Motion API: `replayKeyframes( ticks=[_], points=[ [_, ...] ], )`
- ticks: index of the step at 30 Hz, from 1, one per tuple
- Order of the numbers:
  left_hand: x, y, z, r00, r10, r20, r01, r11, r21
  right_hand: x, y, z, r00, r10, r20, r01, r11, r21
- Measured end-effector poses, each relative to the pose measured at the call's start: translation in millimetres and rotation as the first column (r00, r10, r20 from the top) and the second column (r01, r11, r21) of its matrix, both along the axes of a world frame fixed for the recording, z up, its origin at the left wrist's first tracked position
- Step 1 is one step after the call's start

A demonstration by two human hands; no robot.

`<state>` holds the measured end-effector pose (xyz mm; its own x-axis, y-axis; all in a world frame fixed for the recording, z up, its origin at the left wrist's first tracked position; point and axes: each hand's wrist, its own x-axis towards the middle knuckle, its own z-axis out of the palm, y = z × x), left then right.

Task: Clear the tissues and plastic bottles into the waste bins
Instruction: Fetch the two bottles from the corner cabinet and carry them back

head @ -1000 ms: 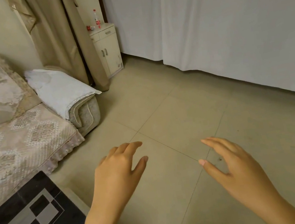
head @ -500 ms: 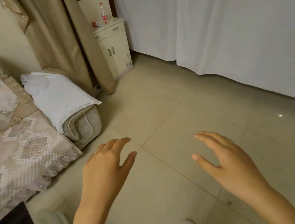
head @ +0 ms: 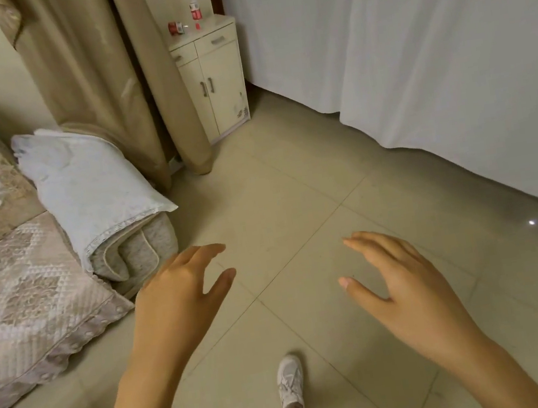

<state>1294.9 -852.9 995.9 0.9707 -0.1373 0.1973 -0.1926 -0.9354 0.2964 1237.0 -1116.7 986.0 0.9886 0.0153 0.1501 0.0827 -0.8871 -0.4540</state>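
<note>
A clear plastic bottle (head: 194, 4) with a red cap and red label stands upright on a small cream cabinet (head: 213, 83) in the far corner. A second bottle with a red label (head: 176, 28) lies on its side beside it on the cabinet top. My left hand (head: 178, 294) and my right hand (head: 398, 275) hover over the tiled floor, well short of the cabinet. Both have relaxed, spread fingers and hold nothing. No tissue or waste bin shows in this view.
A sofa (head: 26, 283) with a lace cover and a white cloth over its armrest (head: 93, 194) fills the left. Beige curtains (head: 112, 84) hang beside the cabinet, white curtains (head: 411, 45) along the right wall. My foot in a white shoe (head: 290, 386) steps on the floor tiles.
The view has advanced towards the cabinet corner. The black table at lower left has dropped out of sight, and my shoe has come into view. Both hands stay open and empty.
</note>
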Motion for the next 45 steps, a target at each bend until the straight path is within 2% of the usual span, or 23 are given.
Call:
replayKeyframes(
  ticks=[6, 12, 16, 23, 29, 37, 45],
  points=[
    [141, -14, 4, 0.998, -0.06, -0.004, 0.06, 0.998, -0.002, 122, -10, 8, 0.998, -0.036, -0.045, 0.035, 0.999, -0.007],
    [249, -23, 2, 0.984, -0.147, 0.102, 0.146, 0.989, 0.019, 224, -19, 6, 0.996, -0.073, -0.043, 0.075, 0.996, 0.041],
    [311, -26, -7, 0.984, -0.127, 0.127, 0.126, 0.992, 0.02, 303, -26, -7, 0.996, -0.059, -0.062, 0.063, 0.996, 0.067],
    [448, -38, -26, 0.997, -0.03, 0.067, 0.025, 0.997, 0.076, 482, -43, -25, 0.994, 0.065, -0.086, -0.057, 0.994, 0.09],
    [568, -59, -16, 0.998, 0.033, 0.044, -0.038, 0.994, 0.107, 629, -60, -12, 0.976, 0.183, -0.118, -0.172, 0.98, 0.097],
    [711, -79, -16, 0.997, 0.075, -0.003, -0.075, 0.994, 0.075, 783, -63, -4, 0.955, 0.28, -0.094, -0.277, 0.96, 0.044],
    [914, -89, -29, 1.0, 0.0, -0.014, 0.001, 0.999, 0.048, 963, -64, -2, 0.966, 0.226, -0.129, -0.223, 0.974, 0.033]
  ],
)
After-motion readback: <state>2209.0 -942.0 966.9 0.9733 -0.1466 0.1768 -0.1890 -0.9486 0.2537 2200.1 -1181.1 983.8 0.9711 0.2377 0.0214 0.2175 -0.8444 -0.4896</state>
